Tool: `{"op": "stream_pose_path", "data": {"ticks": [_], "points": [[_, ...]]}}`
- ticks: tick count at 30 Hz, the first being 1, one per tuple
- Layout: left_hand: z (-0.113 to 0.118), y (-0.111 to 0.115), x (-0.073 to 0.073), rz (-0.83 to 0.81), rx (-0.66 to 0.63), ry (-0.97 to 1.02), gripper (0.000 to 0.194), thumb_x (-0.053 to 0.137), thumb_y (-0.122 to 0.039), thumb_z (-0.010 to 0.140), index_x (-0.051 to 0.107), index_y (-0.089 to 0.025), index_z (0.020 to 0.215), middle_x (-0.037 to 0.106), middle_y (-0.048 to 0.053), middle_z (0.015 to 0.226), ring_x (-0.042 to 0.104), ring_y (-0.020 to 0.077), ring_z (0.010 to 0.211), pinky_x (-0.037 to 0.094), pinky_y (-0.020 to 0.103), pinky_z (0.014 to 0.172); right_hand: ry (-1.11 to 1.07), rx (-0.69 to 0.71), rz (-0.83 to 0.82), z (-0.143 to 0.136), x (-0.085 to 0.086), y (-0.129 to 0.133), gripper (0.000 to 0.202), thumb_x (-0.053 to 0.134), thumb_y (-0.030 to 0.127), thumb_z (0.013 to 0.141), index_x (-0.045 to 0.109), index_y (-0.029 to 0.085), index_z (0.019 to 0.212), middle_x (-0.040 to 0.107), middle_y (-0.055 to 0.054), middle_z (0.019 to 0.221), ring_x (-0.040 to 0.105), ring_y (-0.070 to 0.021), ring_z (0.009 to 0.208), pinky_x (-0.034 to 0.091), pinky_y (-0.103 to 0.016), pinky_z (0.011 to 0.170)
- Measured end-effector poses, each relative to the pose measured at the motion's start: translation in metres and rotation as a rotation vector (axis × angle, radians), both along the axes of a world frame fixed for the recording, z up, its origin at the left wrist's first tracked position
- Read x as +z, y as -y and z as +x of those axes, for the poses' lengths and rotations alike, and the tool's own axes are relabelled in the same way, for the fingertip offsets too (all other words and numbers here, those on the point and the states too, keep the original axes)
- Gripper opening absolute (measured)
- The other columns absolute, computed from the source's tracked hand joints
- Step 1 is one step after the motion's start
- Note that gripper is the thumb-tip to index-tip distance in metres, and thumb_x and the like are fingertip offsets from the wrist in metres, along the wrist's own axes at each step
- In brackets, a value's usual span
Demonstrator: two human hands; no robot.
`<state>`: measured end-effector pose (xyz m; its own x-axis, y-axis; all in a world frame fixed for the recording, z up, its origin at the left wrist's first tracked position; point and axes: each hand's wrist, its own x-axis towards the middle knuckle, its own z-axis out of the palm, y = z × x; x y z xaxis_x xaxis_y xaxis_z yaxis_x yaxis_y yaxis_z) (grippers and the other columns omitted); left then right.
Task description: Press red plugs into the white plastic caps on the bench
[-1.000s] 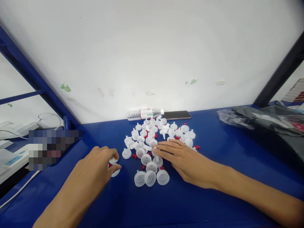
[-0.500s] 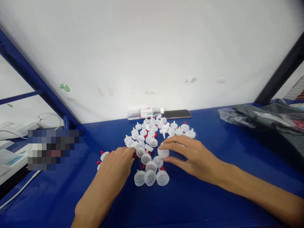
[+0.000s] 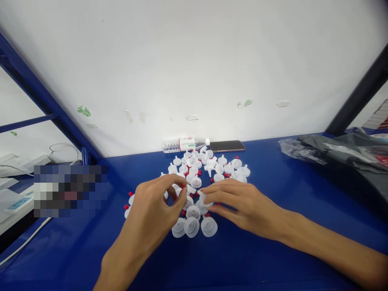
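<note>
we see the left hand [image 3: 157,200] pinching a small red piece [image 3: 183,186] between thumb and forefinger, while the right hand [image 3: 239,200] grasps a white stemmed disc [image 3: 207,201], its stem tilted toward the left hand. both are over a loose pile of white discs [image 3: 195,182] mid-table, spreading toward the back edge of the blue table [image 3: 257,258]. nearer the left edge, we find two red-tipped discs [image 3: 131,200] beside the left hand. along the back edge we notice a clear bottle [image 3: 172,147] on its side and a phone [image 3: 227,146]; a grey bag [image 3: 342,151] lies toward the back right corner.
</note>
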<state>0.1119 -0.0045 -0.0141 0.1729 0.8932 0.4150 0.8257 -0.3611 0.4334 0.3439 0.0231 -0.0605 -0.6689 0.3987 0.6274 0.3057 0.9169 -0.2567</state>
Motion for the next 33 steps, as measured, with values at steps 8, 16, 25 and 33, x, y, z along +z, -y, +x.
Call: {"op": "stream_pose_path", "data": {"ticks": [8, 16, 25, 33], "points": [[0.015, 0.009, 0.002, -0.304, -0.120, 0.415, 0.022, 0.064, -0.043, 0.093, 0.075, -0.024, 0.098, 0.076, -0.001, 0.092, 0.067, 0.0132, 0.071, 0.052, 0.021, 0.059, -0.028, -0.005, 0.097, 0.001, -0.001, 0.002, 0.013, 0.062, 0.020, 0.101, 0.067, 0.018, 0.112, 0.076, -0.007, 0.113, 0.072, -0.0175, 0.105, 0.056, -0.032, 0.095], [0.018, 0.008, 0.006, -0.426, -0.131, 0.540, 0.021, 0.070, -0.042, 0.089, 0.071, -0.022, 0.089, 0.074, -0.002, 0.080, 0.058, 0.0110, 0.059, 0.049, 0.021, 0.051, -0.059, 0.001, 0.147, 0.000, 0.002, 0.004, 0.011, 0.063, 0.017, 0.100, 0.067, 0.015, 0.109, 0.075, -0.007, 0.107, 0.071, -0.0167, 0.100, 0.056, -0.031, 0.093], [0.018, 0.009, 0.000, -0.333, -0.118, 0.492, 0.014, 0.071, -0.037, 0.087, 0.077, -0.023, 0.084, 0.077, -0.001, 0.087, 0.072, 0.0178, 0.082, 0.056, 0.025, 0.068, -0.116, -0.019, 0.211, 0.001, -0.002, 0.008, 0.015, 0.066, 0.015, 0.098, 0.066, 0.016, 0.112, 0.075, -0.007, 0.109, 0.071, -0.0165, 0.101, 0.058, -0.031, 0.093], [0.012, 0.019, 0.015, -0.243, -0.061, 0.466, 0.011, 0.071, -0.034, 0.083, 0.077, -0.024, 0.080, 0.077, -0.003, 0.077, 0.072, 0.0158, 0.069, 0.056, 0.023, 0.062, -0.191, -0.127, 0.180, -0.005, 0.000, 0.018, 0.016, 0.070, 0.026, 0.095, 0.064, 0.023, 0.109, 0.065, -0.009, 0.114, 0.068, -0.0169, 0.096, 0.060, -0.029, 0.081]]}}
